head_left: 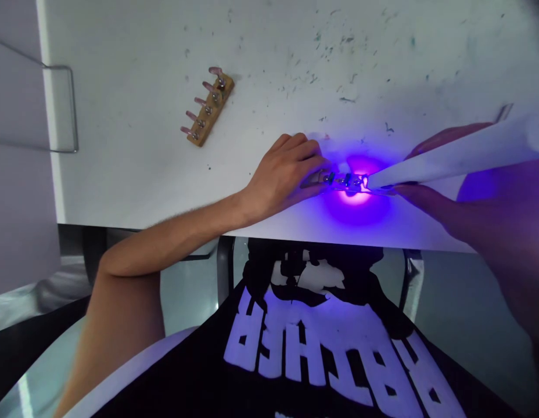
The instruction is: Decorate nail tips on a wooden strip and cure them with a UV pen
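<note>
Pinching the end of a clip strip (339, 180), the left hand (287, 168) apparently steadies it under purple light (356, 198); the right hand (491, 203) grips a white lamp (456, 161) between thumb and fingers, aiming its tip at the strip between both hands; beyond the left hand, a wooden stand (214, 112) spaces pink tips (200, 101) apart

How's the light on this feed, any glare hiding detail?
Head view: violet glare at the lamp tip washes out the lit end of the strip; head view: right hand looks dim, violet-tinted; head view: rack, farther off, reads clearly.
</note>
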`<state>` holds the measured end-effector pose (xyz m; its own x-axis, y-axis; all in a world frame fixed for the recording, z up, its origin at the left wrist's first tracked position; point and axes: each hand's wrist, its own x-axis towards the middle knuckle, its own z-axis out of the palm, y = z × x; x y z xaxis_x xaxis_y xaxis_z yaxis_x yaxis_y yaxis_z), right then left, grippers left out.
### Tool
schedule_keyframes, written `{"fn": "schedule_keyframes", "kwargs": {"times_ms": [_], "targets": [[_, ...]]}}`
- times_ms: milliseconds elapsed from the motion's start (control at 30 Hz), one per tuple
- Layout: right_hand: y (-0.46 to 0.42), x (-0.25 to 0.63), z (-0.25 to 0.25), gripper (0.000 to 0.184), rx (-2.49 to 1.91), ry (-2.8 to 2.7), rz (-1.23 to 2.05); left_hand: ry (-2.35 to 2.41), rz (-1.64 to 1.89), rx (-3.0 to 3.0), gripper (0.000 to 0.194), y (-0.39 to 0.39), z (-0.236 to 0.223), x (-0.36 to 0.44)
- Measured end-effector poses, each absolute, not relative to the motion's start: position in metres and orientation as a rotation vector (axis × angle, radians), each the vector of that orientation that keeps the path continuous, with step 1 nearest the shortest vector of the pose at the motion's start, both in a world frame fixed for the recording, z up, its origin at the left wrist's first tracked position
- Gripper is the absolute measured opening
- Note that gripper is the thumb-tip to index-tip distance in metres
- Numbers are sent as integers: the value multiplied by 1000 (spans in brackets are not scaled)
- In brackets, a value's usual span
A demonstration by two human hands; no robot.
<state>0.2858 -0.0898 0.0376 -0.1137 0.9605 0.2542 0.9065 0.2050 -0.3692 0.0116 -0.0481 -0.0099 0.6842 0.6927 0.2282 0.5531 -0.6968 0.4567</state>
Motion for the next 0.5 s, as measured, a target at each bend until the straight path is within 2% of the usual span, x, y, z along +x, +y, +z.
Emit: {"fn": "schedule_keyframes", "kwargs": {"times_ms": [333,500], "targets": [[-75,284,34,88,-1728,-2095,-8,979,563,2555,22,-48,-11,12],[-73,284,31,85,-1704,-2049,64,980,562,2564,24,-48,-12,12]]}}
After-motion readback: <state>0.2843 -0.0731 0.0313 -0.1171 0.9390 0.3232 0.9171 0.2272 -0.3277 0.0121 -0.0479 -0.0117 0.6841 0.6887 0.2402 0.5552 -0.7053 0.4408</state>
